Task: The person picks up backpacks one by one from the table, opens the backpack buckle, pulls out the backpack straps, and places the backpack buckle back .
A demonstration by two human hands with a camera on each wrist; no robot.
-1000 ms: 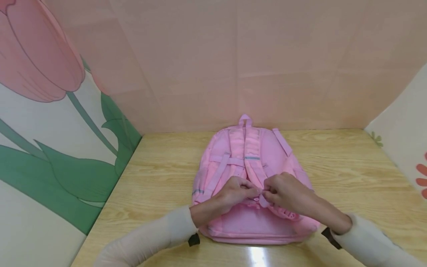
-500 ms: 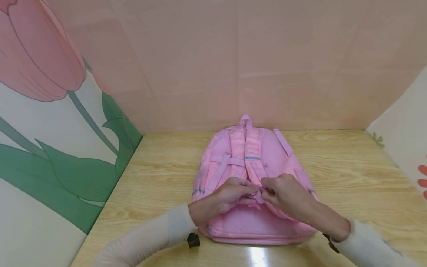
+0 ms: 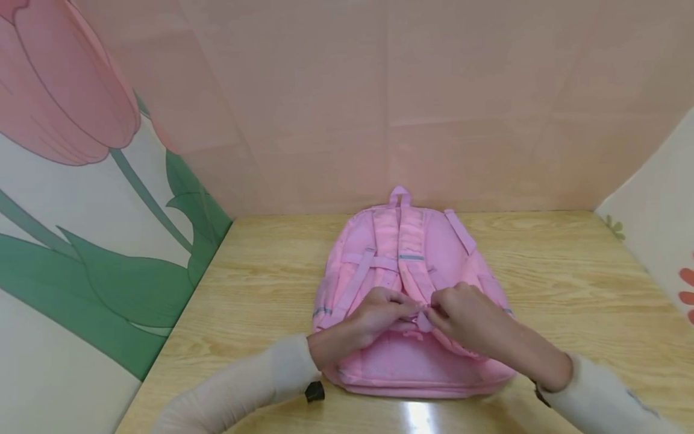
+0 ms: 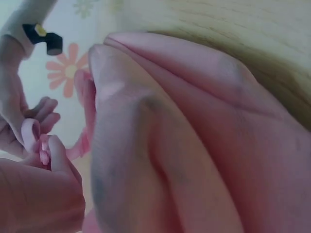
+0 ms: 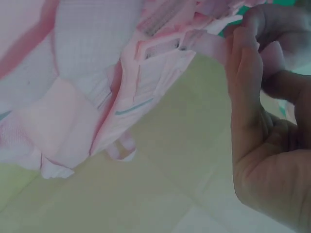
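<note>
A pink backpack [image 3: 401,367] lies on the table with its shoulder straps [image 3: 411,232] facing up. Over its lower middle, both hands meet at a narrow webbing strap [image 3: 425,322]. My left hand [image 3: 376,316] pinches a small pink plastic buckle [image 4: 44,148] between thumb and fingers. From the other side my right hand [image 3: 468,313] pinches the webbing, which runs from the padded shoulder strap in the right wrist view. A loop of webbing [image 4: 30,133] stands up beside the buckle in the left wrist view. Fingers hide most of the buckle.
The wood-grain table [image 3: 260,271] reaches to a plain pinkish wall [image 3: 303,108] behind the backpack. A panel with a painted tulip [image 3: 65,78] borders the left side, and a pale panel [image 3: 650,199] with flowers the right. The backpack's top handle [image 3: 399,194] is close to the back wall.
The right hand shifted slightly left and then a little back to the right, the webbing end moving with it. The left hand has stayed almost in place, and the backpack has not moved.
</note>
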